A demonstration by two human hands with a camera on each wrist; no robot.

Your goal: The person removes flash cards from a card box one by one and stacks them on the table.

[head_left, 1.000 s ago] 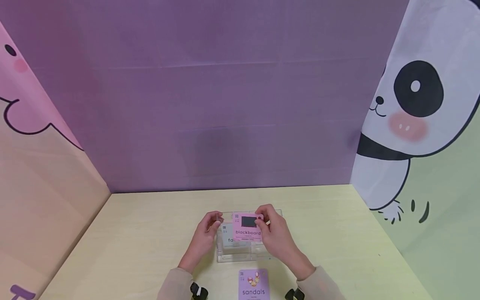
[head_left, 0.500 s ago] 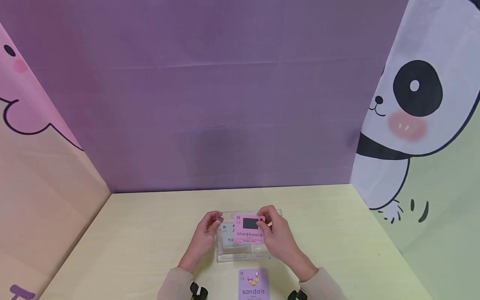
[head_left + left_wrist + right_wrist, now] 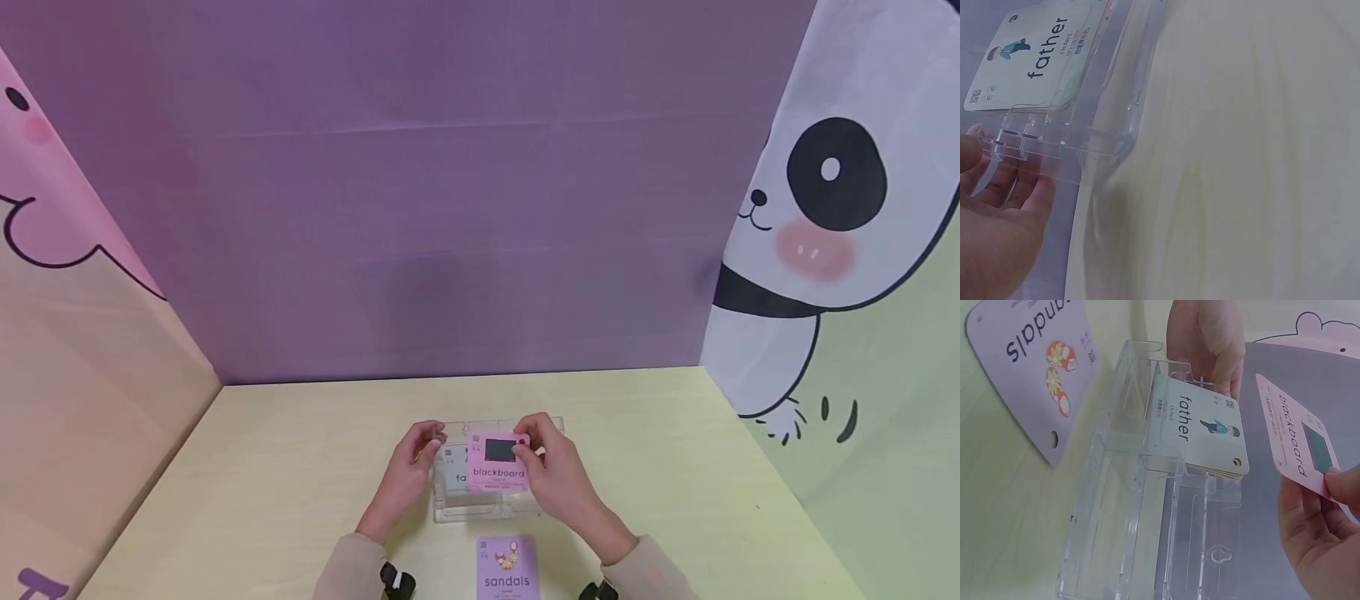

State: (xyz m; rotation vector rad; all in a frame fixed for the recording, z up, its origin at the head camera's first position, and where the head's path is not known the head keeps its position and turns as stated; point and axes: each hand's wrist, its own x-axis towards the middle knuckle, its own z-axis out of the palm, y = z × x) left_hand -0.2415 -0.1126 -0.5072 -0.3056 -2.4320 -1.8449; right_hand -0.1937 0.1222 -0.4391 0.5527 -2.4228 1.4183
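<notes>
My right hand [image 3: 558,467] pinches a pink flashcard [image 3: 497,475] marked "blackboard" by its right edge, between thumb and fingers. The card is held in front of a clear plastic card holder [image 3: 1141,469] and apart from it. A stack of flashcards sits in the holder's left compartment, its front one a pale "father" card [image 3: 1204,428]. At the holder's left side my left hand [image 3: 408,467] grips the clear edge, thumb on one side and fingers behind, as the left wrist view [image 3: 1004,231] hand shows. Part of the "father" card is hidden in the head view.
A purple "sandals" card [image 3: 507,567] is at the near side of the holder, cut off by the head view's lower edge. The pale wooden table [image 3: 262,483] spreads to both sides. Behind it rises a purple backdrop [image 3: 450,208], with a panda-printed panel [image 3: 832,250] at right.
The right hand and the "blackboard" card have shifted slightly right and down. The left hand, the holder and the "sandals" card stay in place.
</notes>
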